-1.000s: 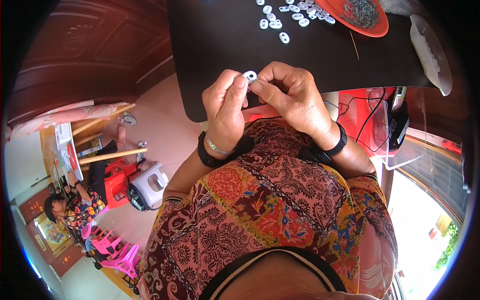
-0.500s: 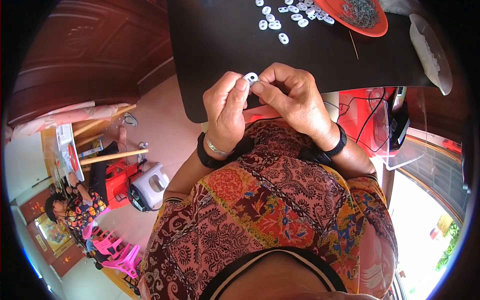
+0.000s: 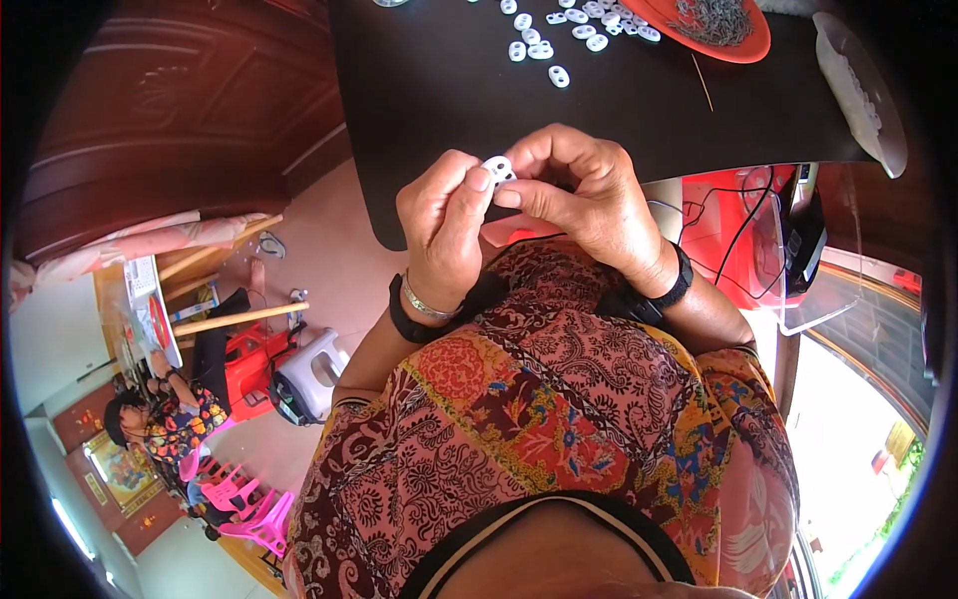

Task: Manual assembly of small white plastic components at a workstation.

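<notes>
Over the table's near edge, my left hand (image 3: 441, 222) pinches a small white plastic cord lock (image 3: 497, 165) between thumb and forefinger. Dark holes show in its face. My right hand (image 3: 591, 198) is closed at the piece's right side, with its forefinger and thumb tip against it. Its other fingers are curled and partly hidden. Farther back, several loose white cord locks (image 3: 559, 76) of the same oval, two-hole kind lie scattered on the black table (image 3: 439, 100). An orange plate (image 3: 689, 48) beside them holds a pile of small grey metal parts that look like springs.
A thin wooden stick (image 3: 703, 82) lies near the plate. A clear tray (image 3: 856, 95) with white pieces rests at the table's right edge. Black cables (image 3: 733, 240) hang over red plastic at the right. Leftward, another person (image 3: 165, 409) sits near pink stools (image 3: 261, 521).
The cord lock has turned in my left fingers and shows more of its face. My right thumb has moved down and apart from the forefinger. The whole view has shifted slightly.
</notes>
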`<state>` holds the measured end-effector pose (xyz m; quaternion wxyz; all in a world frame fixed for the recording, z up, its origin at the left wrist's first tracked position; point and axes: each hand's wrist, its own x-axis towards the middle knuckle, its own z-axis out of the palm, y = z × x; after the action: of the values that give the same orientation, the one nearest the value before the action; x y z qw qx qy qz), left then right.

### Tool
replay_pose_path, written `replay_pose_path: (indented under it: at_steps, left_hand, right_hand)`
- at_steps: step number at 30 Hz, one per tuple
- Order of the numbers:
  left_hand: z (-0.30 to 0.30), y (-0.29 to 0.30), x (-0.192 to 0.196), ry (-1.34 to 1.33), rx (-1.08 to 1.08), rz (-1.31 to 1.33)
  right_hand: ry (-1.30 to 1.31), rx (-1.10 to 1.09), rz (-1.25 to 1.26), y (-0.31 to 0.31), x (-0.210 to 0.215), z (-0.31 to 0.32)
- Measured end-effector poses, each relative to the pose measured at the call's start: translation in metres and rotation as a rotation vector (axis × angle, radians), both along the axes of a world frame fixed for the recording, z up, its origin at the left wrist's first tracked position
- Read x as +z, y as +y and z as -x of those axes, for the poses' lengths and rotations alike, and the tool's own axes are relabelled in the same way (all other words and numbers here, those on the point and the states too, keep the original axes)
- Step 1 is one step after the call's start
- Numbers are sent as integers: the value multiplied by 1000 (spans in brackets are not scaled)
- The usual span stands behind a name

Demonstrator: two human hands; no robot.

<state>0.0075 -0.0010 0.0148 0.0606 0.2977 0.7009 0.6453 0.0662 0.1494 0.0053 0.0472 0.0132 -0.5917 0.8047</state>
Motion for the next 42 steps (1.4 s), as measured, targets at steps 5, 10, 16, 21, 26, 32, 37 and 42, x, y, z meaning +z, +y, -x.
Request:
replay_pose_path:
  at_steps: [5, 10, 16, 21, 26, 32, 37, 42]
  left_hand:
    - [-3, 5, 5, -86, -19, -18]
    - [-3, 4, 9, -121, -50, 36]
    - [-1, 3, 3, -211, -85, -50]
    - [-3, 2, 2, -234, -105, -29]
    - [-2, 3, -1, -361, -161, -139]
    - [0, 4, -3, -367, -212, -171]
    - [0, 3, -3, -248, -199, -116]
    - [0, 4, 4, -231, -206, -80]
  right_hand:
    - [49, -4, -11, 2, -3, -1]
    - [388, -143, -277, 0, -9, 2]
    - [431, -177, -444, 1, -8, 2]
    - [491, -210, -542, 2, -8, 3]
    - [506, -206, -534, 3, -7, 3]
    - [403, -100, -377, 7, -7, 1]
    - [420, -110, -413, 8, -8, 3]
    - [437, -118, -396, 9, -9, 4]
